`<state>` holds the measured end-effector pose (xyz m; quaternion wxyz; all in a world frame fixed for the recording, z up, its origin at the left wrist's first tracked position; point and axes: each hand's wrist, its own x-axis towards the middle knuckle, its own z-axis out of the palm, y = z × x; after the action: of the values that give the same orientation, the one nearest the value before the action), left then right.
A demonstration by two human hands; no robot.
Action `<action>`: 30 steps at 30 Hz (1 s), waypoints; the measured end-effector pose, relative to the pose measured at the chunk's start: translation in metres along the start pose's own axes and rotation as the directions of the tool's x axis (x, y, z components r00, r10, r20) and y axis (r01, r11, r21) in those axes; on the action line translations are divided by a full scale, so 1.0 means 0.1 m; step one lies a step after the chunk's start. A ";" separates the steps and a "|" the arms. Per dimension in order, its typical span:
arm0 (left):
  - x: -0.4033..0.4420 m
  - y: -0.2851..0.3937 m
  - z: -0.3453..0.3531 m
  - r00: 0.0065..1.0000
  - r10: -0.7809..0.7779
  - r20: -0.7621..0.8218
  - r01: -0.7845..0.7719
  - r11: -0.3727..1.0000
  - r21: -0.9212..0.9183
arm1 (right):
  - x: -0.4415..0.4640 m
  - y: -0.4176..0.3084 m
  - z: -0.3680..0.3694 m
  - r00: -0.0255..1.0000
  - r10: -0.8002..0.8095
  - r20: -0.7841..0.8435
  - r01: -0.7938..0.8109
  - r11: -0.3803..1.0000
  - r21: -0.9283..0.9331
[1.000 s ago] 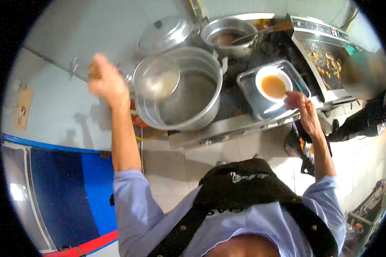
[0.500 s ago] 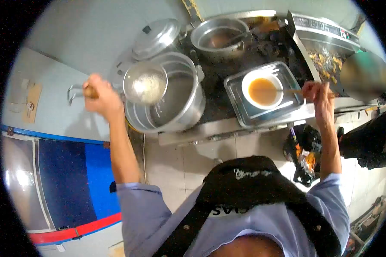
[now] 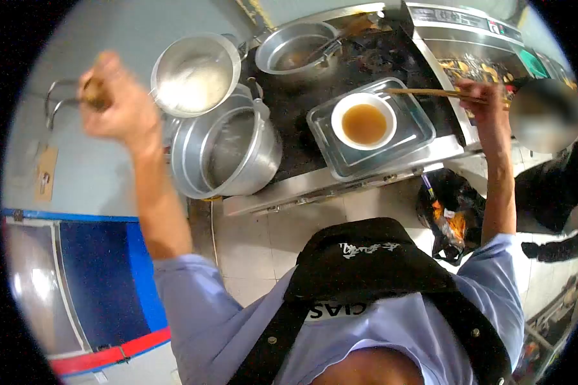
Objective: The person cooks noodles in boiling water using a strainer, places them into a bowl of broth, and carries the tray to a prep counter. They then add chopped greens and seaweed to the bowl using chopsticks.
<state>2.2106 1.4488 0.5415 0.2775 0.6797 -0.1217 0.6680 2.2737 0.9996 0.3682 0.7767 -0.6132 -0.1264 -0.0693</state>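
My left hand [image 3: 123, 106] is closed around the handle of a strainer [image 3: 187, 52], slightly blurred by motion. Pale noodles [image 3: 196, 90] lie in the strainer, which is raised above the far left rim of a tall metal pot [image 3: 268, 147]. On the right, my right hand [image 3: 487, 102] grips a pair of chopsticks [image 3: 424, 92]. Their tips point left, over the back right of a clear rectangular tray [image 3: 412, 131]. A white bowl [image 3: 338, 133] of brown broth [image 3: 365, 125] sits in that tray, apart from the chopsticks.
Behind, a metal pan [image 3: 273, 56] with a utensil in it stands on the dark stove top [image 3: 302, 151]. A fryer-like basin [image 3: 462, 67] with food pieces adjoins at right, near another person [image 3: 555, 192]. A black bag of rubbish [image 3: 469, 186] stands on the floor.
The strainer with noodles has risen away from the pot, up and left. The chopsticks have left the broth and moved back and to the right of the bowl.
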 end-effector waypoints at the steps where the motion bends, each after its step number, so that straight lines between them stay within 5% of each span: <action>1: -0.02 0.06 0.15 1.000 0.010 0.023 -0.006 0.984 -0.176 | 0.03 -0.04 -0.06 0.998 -0.044 -0.039 0.047 0.995 0.086; 5: -0.39 0.46 0.78 0.974 0.179 0.137 -0.152 0.971 -0.184 | -0.02 -0.28 -0.05 0.981 -0.181 -0.067 0.193 0.918 0.347; 7: -0.69 0.59 1.02 0.954 0.199 0.226 -0.131 0.950 -0.282 | -0.13 -0.37 0.19 0.962 -0.243 -0.125 0.264 0.944 0.200; 13: -1.64 0.97 1.63 0.727 0.499 0.471 -0.177 0.800 -0.573 | -0.23 0.57 0.47 0.990 -0.058 0.130 0.030 0.977 0.212; 15: -1.99 1.01 1.75 0.637 0.545 0.545 -0.243 0.813 -0.529 | -0.32 0.81 0.46 0.995 -0.019 0.093 0.020 1.000 -0.005; 16: -2.12 1.06 1.78 0.606 0.551 0.574 -0.240 0.814 -0.528 | -0.37 1.00 0.46 0.963 -0.250 0.100 0.262 0.956 -0.131; 17: -2.20 1.13 1.81 0.573 0.554 0.604 -0.235 0.817 -0.527 | -0.42 1.27 0.45 0.994 -0.095 0.056 0.100 0.990 -0.099; 19: -2.37 1.25 1.85 0.536 0.558 0.633 -0.237 0.820 -0.522 | -0.56 1.81 0.41 0.986 -0.164 0.019 0.164 0.963 -0.215; 20: -2.48 1.27 1.90 0.527 0.573 0.628 -0.248 0.810 -0.532 | -0.62 1.86 0.54 0.985 -0.010 -0.174 0.000 0.998 -0.057; 24: -2.68 1.46 1.97 0.432 0.643 0.633 -0.292 0.763 -0.576 | -0.61 2.15 0.73 0.843 -0.221 -0.491 0.148 0.972 -0.183; 26: -2.77 1.52 2.04 0.395 0.643 0.656 -0.309 0.765 -0.564 | -0.53 2.20 0.78 0.822 -0.123 -0.557 0.099 0.992 -0.073; 30: -2.82 1.55 2.12 0.332 0.613 0.716 -0.324 0.788 -0.524 | -0.45 2.22 0.81 0.781 0.331 -0.530 -0.061 0.885 0.462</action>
<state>2.2834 1.1505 0.3092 0.0659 0.8032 -0.5314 0.2610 2.2798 1.1291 0.1651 0.8924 -0.3883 0.1779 -0.1458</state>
